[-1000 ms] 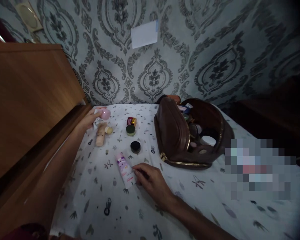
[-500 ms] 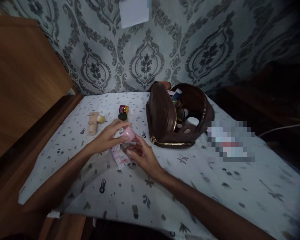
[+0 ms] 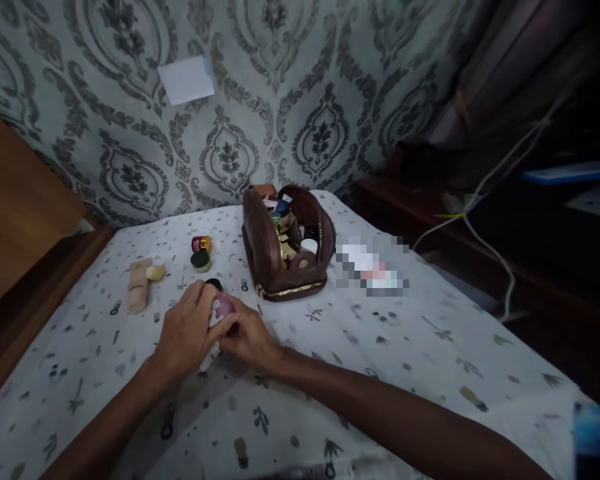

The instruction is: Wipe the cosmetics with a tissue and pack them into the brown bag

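Both hands meet around a small pink round item (image 3: pixel 223 307) with a white part, in front of the brown bag. My left hand (image 3: pixel 185 327) is closed on its left side. My right hand (image 3: pixel 253 339) is closed on its right side, fingers touching it. A pale packet (image 3: pixel 209 360) shows partly beneath the hands. Just behind them a dark round lid (image 3: pixel 213 285) is partly hidden. Farther back stand a green-lidded jar (image 3: pixel 201 261) and a red and gold jar (image 3: pixel 202 245). The open brown bag (image 3: pixel 265 250) holds several jars and bottles.
A beige tube (image 3: pixel 139 285) and a small yellowish item (image 3: pixel 155 272) lie at the left on the patterned cloth (image 3: pixel 290 433). A blurred-out item (image 3: pixel 373 267) lies right of the bag. White cables (image 3: pixel 485 243) hang at the right, and a wooden panel (image 3: pixel 20 220) stands at the left.
The view has shifted right, so the bag and small items appear farther left. My right hand has closed in on the pink item beside my left hand. The dark lid behind the hands now shows.
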A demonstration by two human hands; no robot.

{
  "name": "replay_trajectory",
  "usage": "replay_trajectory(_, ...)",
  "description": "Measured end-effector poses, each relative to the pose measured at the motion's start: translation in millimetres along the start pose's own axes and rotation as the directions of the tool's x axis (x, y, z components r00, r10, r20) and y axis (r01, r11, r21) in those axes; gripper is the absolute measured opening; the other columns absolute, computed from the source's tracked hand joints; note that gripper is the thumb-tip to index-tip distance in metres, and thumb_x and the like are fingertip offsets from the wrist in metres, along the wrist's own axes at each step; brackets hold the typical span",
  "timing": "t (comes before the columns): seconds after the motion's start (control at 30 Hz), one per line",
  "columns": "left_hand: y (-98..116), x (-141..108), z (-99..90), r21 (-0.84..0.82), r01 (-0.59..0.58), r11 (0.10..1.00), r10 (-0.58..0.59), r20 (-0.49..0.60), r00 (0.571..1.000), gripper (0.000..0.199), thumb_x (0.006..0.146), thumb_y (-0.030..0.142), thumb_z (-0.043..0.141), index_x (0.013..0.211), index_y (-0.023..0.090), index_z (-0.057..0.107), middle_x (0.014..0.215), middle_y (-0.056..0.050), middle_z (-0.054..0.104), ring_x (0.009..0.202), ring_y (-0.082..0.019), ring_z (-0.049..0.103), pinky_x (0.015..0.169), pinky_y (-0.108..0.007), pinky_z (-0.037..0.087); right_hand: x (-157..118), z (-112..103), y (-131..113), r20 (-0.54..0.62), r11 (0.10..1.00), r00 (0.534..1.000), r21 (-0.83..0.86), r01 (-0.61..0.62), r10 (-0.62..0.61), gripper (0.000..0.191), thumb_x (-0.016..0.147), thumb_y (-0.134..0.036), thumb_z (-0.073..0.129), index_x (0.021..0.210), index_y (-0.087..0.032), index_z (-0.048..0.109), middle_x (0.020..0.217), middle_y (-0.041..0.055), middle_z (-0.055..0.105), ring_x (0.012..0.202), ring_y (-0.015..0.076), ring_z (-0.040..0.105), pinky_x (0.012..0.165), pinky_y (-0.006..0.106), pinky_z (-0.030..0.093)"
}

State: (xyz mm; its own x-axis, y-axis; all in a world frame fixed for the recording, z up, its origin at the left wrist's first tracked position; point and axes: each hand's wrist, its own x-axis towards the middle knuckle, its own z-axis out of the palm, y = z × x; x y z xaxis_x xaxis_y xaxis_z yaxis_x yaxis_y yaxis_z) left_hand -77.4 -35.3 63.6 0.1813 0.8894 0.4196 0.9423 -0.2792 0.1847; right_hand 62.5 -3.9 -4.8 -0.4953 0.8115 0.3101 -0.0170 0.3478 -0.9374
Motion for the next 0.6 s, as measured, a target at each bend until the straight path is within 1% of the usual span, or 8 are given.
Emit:
replay_trajectory(0.07,2,3,-4.5,-0.055,0.023,0.998,-0.025,-0.03,0.999,0.029,0.094,0.049,0.044,0.08,0.026,0.054,0.08,-0.003,0.06,0.076,-0.023,0.058,0.064,-0.033,0.041,-1,1,-2,0.026,0.999,0.999,-0.023,-0.047,0.048,0.061,0.068,-0.023,0.079,0.126,-0.018,0.059,0.111,0.0066,0.07,0.096,0.0226,0.064,0.086,0.034,0.052)
replay_trajectory(0.17,1,8,-10.3,-0.229,0.084,0.97,-0.097,-0.048,0.994,0.038,0.095,0.05,0.041,0.069,0.025,0.053,0.065,-0.002,0.057,0.064,-0.021,0.055,0.062,-0.033,0.039,-2,1,-4,0.06,0.997,0.995,-0.016,-0.073,0.074,0.068,0.062,-0.034,0.088,0.122,-0.019,0.06,0.106,0.0049,0.071,0.095,0.0232,0.065,0.083,0.034,0.053)
replay_trajectory(0.27,-1,11,-13.0,-0.417,0.213,0.884,-0.239,-0.01,0.971,0.045,0.096,0.053,0.04,0.066,0.024,0.055,0.058,0.0,0.055,0.058,-0.019,0.053,0.058,-0.031,0.039,-3,1,-5,0.086,0.999,0.996,0.032,-0.042,0.039,0.074,0.059,-0.039,0.09,0.124,-0.019,0.061,0.106,0.0054,0.071,0.095,0.0231,0.065,0.085,0.034,0.052)
replay_trajectory(0.33,-2,11,-12.2,-0.525,0.269,0.807,-0.309,0.013,0.951,0.044,0.096,0.053,0.042,0.07,0.022,0.061,0.063,-0.001,0.061,0.063,-0.02,0.058,0.061,-0.031,0.043,-3,2,-4,0.088,0.991,0.995,0.123,-0.048,0.037,0.078,0.058,-0.04,0.09,0.127,-0.018,0.061,0.108,0.0056,0.071,0.096,0.0225,0.065,0.086,0.034,0.052)
replay_trajectory(0.37,-3,10,-11.0,-0.574,0.274,0.772,-0.322,0.018,0.946,0.043,0.096,0.053,0.043,0.074,0.022,0.063,0.068,-0.002,0.064,0.068,-0.02,0.06,0.066,-0.03,0.046,-2,2,-4,0.094,0.976,0.994,0.206,-0.069,0.05,0.079,0.059,-0.041,0.089,0.129,-0.018,0.061,0.109,0.0052,0.071,0.095,0.0213,0.065,0.085,0.033,0.053)
replay_trajectory(0.43,-6,8,-7.3,-0.658,0.264,0.706,-0.331,0.023,0.943,0.04,0.094,0.053,0.048,0.081,0.021,0.067,0.081,-0.004,0.07,0.081,-0.022,0.065,0.076,-0.031,0.05,0,3,-5,0.147,0.895,0.984,0.417,-0.157,0.104,0.082,0.058,-0.043,0.089,0.131,-0.019,0.059,0.104,0.0026,0.071,0.086,0.0172,0.066,0.078,0.03,0.055)
replay_trajectory(0.53,-9,1,0.7,-0.735,0.263,0.625,-0.357,0.031,0.934,0.037,0.093,0.052,0.051,0.095,0.02,0.069,0.098,-0.007,0.073,0.095,-0.025,0.066,0.087,-0.034,0.051,5,3,-8,0.224,0.669,0.953,0.68,-0.301,0.202,0.079,0.057,-0.045,0.09,0.126,-0.02,0.06,0.092,-0.0012,0.07,0.07,0.0122,0.064,0.063,0.024,0.053)
replay_trajectory(0.6,-10,-5,6.6,-0.739,0.251,0.626,-0.35,0.021,0.937,0.038,0.09,0.053,0.054,0.105,0.02,0.067,0.109,-0.008,0.072,0.104,-0.027,0.065,0.094,-0.037,0.05,8,1,-11,0.223,0.541,0.938,0.771,-0.336,0.265,0.075,0.055,-0.046,0.092,0.118,-0.021,0.061,0.087,-0.002,0.07,0.067,0.0117,0.065,0.057,0.021,0.051)
